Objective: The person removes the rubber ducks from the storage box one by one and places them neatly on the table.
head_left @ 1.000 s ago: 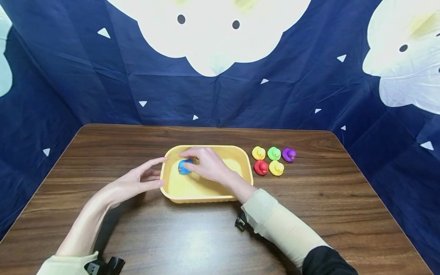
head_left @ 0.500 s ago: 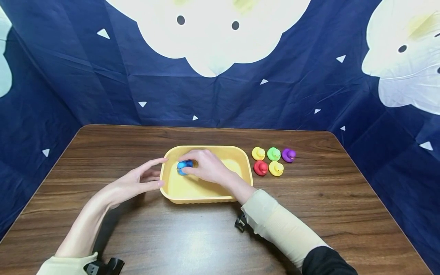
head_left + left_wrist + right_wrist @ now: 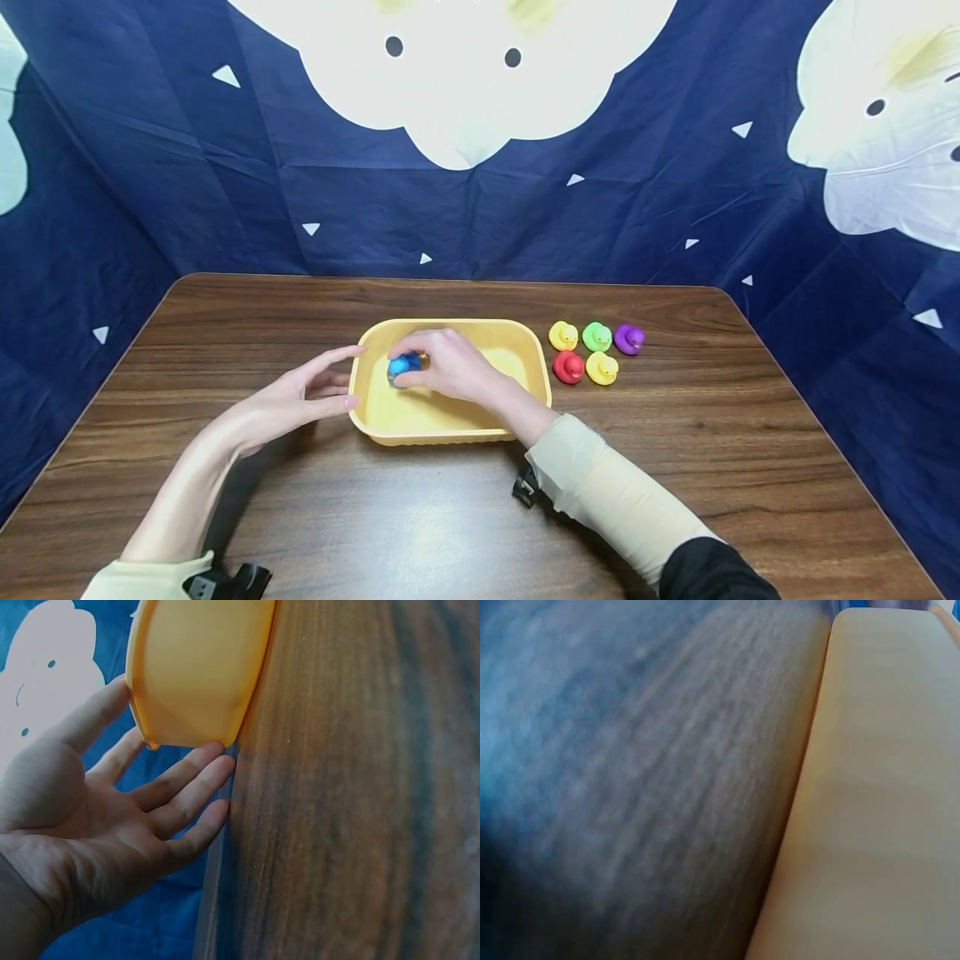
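A yellow plastic tray (image 3: 465,435) stands on the wooden table. Inside it, toward the left end, is a blue rubber duck (image 3: 402,367), partly covered by my right hand (image 3: 456,363), which holds it between thumb and fingers. Whether the duck touches the tray floor I cannot tell. My left hand (image 3: 288,400) touches the tray's left end with thumb and fingertips, fingers loosely spread. In the left wrist view, fingertips (image 3: 219,761) meet the tray's end wall (image 3: 195,690) low down, near the table. The right wrist view has only the tray's side (image 3: 885,787) and the table, not the hand.
Right of the tray sit several rubber ducks in two rows: a yellow duck (image 3: 563,336), a green duck (image 3: 597,337) and a purple duck (image 3: 629,339) behind, a red duck (image 3: 568,367) and another yellow duck (image 3: 602,367) in front. A blue cloth backdrop (image 3: 360,212) rises behind the table.
My right thumb and fingers have closed more around the blue duck, which has turned and shifted slightly. The left hand and the tray have stayed in place.
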Demonstrator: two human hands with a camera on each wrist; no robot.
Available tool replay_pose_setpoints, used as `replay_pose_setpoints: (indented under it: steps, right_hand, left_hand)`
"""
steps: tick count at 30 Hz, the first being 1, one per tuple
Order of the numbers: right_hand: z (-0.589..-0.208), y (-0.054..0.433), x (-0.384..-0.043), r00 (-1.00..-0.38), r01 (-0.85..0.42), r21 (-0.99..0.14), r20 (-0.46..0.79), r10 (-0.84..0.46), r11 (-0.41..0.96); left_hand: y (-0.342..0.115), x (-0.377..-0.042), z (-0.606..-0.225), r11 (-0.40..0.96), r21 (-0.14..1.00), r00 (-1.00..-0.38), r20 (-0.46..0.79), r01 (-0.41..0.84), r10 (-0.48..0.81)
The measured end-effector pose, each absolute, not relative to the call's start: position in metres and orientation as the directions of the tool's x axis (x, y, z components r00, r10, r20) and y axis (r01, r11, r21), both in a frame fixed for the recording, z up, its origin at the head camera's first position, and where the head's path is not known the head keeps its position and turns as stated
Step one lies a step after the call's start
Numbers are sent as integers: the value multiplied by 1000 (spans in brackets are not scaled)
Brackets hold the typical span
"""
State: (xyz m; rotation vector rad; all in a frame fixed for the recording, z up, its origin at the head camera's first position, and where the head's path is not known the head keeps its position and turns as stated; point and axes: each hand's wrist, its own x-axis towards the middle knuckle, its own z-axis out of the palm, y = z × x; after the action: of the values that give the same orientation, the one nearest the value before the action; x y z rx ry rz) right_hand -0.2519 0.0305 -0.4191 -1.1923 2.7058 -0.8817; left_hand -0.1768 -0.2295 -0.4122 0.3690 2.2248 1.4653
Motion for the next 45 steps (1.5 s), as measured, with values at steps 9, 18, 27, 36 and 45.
replay_pose_setpoints:
  steps: [9, 18, 27, 36, 45]
  right_hand:
    - [-419, 29, -252, -700, -662, -513, 162, -695, 546]
    - [-419, 29, -252, -700, -659, -515, 152, -698, 548]
    - [-418, 29, -252, -710, -657, -489, 147, -689, 573]
    - [-417, 28, -250, -738, -633, -480, 137, -661, 607]
    - [-416, 30, -251, -728, -643, -482, 144, -670, 595]
  left_hand:
    - [-229, -176, -413, 383, 923, -864, -210, -21, 458]
    - [-229, -176, -413, 379, 925, -863, -210, -24, 459]
    - [-229, -176, -414, 368, 930, -864, -200, -19, 462]
    - [-229, -177, -415, 366, 931, -863, -200, -19, 464]
    - [-229, -176, -415, 368, 930, -864, -195, -12, 465]
